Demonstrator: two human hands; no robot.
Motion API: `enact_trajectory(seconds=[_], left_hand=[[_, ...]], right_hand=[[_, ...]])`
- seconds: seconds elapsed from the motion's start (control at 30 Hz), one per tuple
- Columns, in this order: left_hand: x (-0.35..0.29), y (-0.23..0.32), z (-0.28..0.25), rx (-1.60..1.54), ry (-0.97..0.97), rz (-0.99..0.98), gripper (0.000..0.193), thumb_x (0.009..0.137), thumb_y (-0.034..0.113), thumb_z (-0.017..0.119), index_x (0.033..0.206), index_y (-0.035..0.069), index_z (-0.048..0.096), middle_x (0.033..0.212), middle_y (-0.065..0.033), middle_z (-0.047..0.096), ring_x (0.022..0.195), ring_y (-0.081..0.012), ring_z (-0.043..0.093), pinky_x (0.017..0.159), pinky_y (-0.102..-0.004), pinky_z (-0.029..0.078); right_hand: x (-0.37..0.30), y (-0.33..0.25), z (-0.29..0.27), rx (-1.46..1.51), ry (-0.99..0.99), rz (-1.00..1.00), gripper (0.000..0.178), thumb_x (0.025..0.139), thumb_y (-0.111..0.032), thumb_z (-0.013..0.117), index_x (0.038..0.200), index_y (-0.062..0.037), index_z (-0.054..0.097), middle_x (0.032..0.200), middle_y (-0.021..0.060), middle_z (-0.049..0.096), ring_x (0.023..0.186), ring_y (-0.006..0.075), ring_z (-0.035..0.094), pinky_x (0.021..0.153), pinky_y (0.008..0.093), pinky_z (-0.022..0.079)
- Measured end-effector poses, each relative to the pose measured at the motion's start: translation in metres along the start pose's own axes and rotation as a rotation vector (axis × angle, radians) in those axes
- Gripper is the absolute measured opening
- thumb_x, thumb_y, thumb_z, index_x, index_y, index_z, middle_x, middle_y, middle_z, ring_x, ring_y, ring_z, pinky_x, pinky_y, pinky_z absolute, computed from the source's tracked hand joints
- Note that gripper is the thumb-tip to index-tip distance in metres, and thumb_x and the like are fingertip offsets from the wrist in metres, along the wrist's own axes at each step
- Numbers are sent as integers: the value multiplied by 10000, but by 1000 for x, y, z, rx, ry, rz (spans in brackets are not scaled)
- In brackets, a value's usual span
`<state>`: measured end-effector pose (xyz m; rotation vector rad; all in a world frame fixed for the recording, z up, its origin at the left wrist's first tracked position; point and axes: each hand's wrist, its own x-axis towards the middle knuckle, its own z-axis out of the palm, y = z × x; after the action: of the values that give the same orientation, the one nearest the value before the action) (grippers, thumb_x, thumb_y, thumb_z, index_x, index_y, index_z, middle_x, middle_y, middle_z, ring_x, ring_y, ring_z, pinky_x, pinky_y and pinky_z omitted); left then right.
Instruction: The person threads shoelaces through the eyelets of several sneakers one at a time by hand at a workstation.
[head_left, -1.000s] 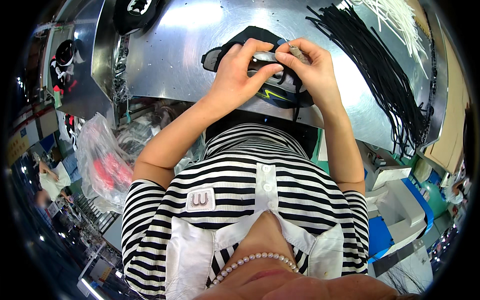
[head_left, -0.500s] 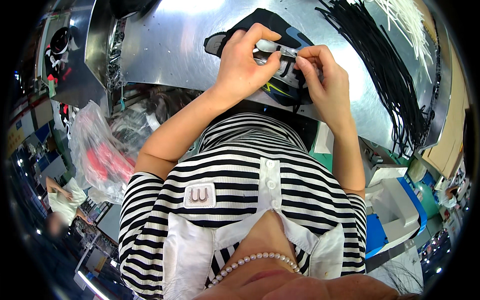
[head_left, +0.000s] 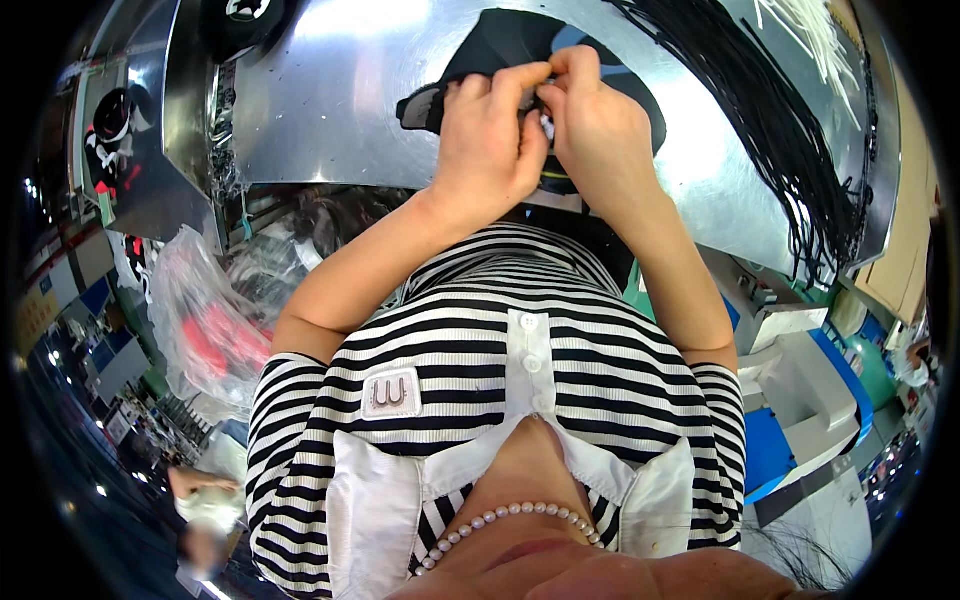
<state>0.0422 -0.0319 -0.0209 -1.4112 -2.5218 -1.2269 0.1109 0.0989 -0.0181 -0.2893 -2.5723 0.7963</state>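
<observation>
A black shoe upper [head_left: 510, 38] with grey-blue and yellow details lies on the metal table, its heel end to the left. My left hand [head_left: 485, 145] is closed on the upper's near side, thumb and fingers bent around its opening. Against it, my right hand [head_left: 605, 130] pinches with thumb and forefinger, the fingertips of both hands almost touching. What the right fingers hold is hidden. A small white bit shows between the hands, too little of it to name. My hands cover most of the upper's middle.
Long black laces [head_left: 750, 125] hang over the table's right side, with white laces [head_left: 818, 45] beyond. A dark round object [head_left: 240, 28] sits at the table's [head_left: 330, 125] far left. Below are a clear plastic bag [head_left: 190, 310] with red things and a blue-and-white bin [head_left: 800, 400].
My right hand has moved left and up to meet the left hand, covering the upper's opening. The pale strip between my fingers is now mostly out of sight.
</observation>
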Motion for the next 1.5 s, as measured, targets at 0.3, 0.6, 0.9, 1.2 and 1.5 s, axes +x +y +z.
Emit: enact_trajectory(seconds=[0.3,0.6,0.9,1.2,1.5], left_hand=[[18,-14,-4,-637,-41,-489,286,852,-8,604,1135,27,601,886,-55,689,779,-84,636,696,-228,489],[32,1,-27,-728,-155,-513,309,920,75,575,1222,16,588,1001,-79,691,961,-129,616,876,-280,479],[19,32,-14,400,-157,207,335,796,229,760,1101,126,669,1011,-3,658,1026,-221,575,907,-381,382],[41,-1,1,200,-269,3,232,848,293,721,1008,125,734,966,-50,714,849,-273,588,827,-369,396],[40,27,-6,42,-55,164,132,826,174,730,912,76,705,810,-33,639,728,-220,539,735,-335,339]], right_hand=[[-24,24,-53,210,38,396,204,902,-211,683,1056,-81,647,849,102,685,673,256,658,614,334,509],[-22,49,-23,121,213,297,163,906,-167,667,1021,-65,615,882,108,696,730,274,677,637,341,518],[-57,22,-41,38,-6,319,226,806,-233,777,918,-79,655,903,47,581,650,227,641,576,345,497],[-94,-10,-52,328,-405,15,263,769,-287,790,907,-95,675,906,73,591,743,268,638,614,384,510],[-38,31,-38,874,-24,602,179,898,-181,709,900,-2,717,717,-15,624,623,42,513,577,203,396]])
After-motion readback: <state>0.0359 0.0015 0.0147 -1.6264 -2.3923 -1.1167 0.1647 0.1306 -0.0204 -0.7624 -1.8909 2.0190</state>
